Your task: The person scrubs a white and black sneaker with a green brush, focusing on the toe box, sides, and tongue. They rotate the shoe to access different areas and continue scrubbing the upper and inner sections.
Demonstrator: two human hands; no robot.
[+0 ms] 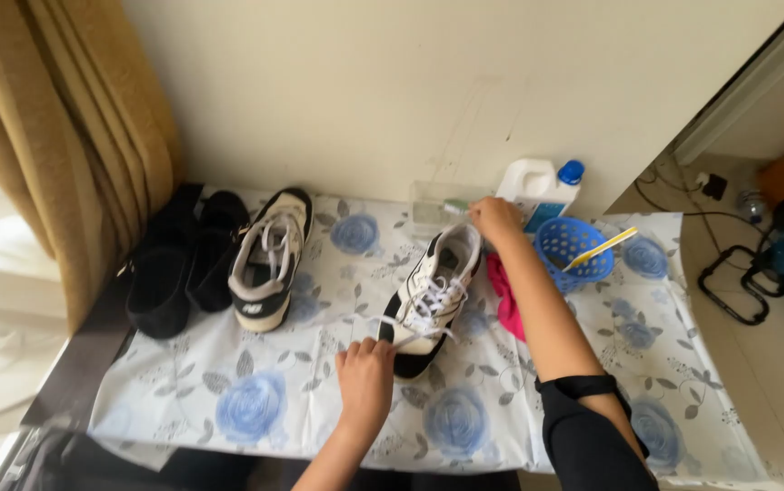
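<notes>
A: What is taking up most of the view?

B: A cloth [255, 400] with blue roses is covering the table, running from the curtain [64, 136] on the left to the floor edge on the right; everything else is sitting on it, against a cream wall [392, 82].

A: And on it?

B: A black-and-white sneaker [431, 295] is lying near the middle, toe pointing toward the person, heel toward the wall; its twin [269, 259] is sitting well to the left, just beside a pair of black shoes [178, 264] by the curtain.

A: What are the hands doing?

B: The right hand [494, 218] is resting on the sneaker's heel collar, fingers curled over the rim and gripping it; the left hand [364, 377] is sitting just beside the toe, fingers bent inward and pinching a white lace [414, 325] that is stretching out from the eyelets.

A: Anything smaller nearby?

B: A white jug [533, 186] with a blue cap is standing against the wall behind the right hand; a blue basket [574, 250] is sitting just right of that forearm, with a yellow brush [603, 248] leaning out of it; a pink rag [505, 295] is lying between sneaker and arm, partly hidden; a clear tub [437, 205] is standing by the wall, its contents too blurred to tell.
</notes>
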